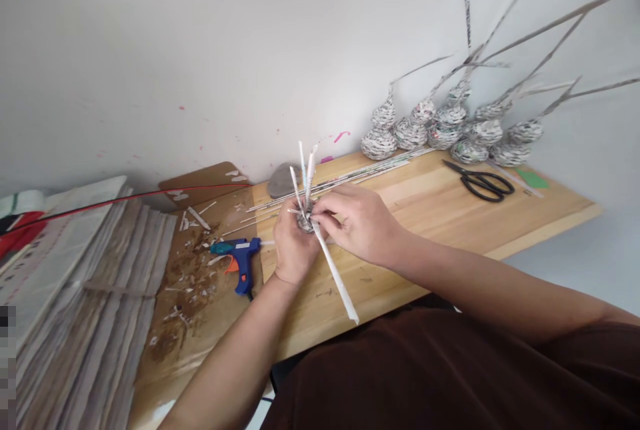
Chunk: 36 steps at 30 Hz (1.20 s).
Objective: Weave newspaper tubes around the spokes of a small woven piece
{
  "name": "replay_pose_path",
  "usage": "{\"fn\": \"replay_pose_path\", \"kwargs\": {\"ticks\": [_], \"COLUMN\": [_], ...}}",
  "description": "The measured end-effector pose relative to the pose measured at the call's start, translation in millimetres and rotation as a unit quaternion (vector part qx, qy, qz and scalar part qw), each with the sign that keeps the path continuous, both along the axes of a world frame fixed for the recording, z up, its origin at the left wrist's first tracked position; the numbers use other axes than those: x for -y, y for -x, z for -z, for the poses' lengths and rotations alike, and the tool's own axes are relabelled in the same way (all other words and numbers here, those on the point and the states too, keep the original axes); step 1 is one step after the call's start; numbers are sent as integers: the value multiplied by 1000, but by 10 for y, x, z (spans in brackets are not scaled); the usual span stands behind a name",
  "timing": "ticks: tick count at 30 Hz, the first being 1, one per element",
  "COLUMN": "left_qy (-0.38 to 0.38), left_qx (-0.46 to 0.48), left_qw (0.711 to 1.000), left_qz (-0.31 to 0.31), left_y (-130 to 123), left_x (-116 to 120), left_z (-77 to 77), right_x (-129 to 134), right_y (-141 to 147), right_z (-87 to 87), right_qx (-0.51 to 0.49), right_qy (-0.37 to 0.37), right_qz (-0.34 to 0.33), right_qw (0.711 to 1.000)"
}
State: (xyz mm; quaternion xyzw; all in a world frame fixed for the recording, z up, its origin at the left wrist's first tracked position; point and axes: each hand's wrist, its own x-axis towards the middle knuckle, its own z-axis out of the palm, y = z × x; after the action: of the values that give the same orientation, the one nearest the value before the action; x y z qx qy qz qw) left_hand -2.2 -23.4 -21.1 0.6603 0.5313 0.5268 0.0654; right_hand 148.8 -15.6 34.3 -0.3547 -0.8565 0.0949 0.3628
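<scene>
My left hand (294, 247) is wrapped round a small woven paper piece (305, 222), mostly hidden by the fingers. Several rolled paper strips (303, 177) stick up from its top. One longer white paper strip (337, 277) slants down toward the table's front edge. Thumb and fingers of my right hand (357, 220) pinch at the upper end of that strip, right against the woven piece. Just left of my left hand lies a blue glue gun (244, 263) with an orange trigger.
Finished-looking woven gourd shapes (447, 127) with long paper stems stand at the back right. Black scissors (483, 183) lie before them. Thin paper rods (345, 180) run along the back of the wooden board (430, 213). Stacked newspapers (95, 297) and cardboard with paper scraps (185, 310) occupy the left.
</scene>
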Motion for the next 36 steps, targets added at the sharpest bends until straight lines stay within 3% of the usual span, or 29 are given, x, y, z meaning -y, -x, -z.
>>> {"fn": "replay_pose_path", "kwargs": {"ticks": [4,10,14,21,25,29,33,36], "left_qy": [-12,12,7,-18,6,19,68,75], "left_qx": [15,78,64,13,3,43,109,156], "left_qw": [1000,997,998,1000,1000,999,991,985], "left_qz": [21,25,17,-1,9,20,26,5], "left_y": [16,30,16,16,42,76,44,9], "left_x": [-11,-40,-34,-26,-40,-77,-98,-85], "left_z": [7,7,18,67,79,91,57,10], "right_x": [13,6,-1,-3,11,10,-76,-163], "right_y": [58,14,-32,41,103,84,-258,-889], "right_z": [-2,-54,-56,-46,-115,-105,62,192], "right_qx": [44,12,-1,106,184,115,-26,58], "right_qy": [-22,11,9,-74,-27,21,120,140], "right_qz": [-6,-18,-22,-26,-13,-59,-85,63], "right_qw": [999,1000,1000,991,982,991,989,986]}}
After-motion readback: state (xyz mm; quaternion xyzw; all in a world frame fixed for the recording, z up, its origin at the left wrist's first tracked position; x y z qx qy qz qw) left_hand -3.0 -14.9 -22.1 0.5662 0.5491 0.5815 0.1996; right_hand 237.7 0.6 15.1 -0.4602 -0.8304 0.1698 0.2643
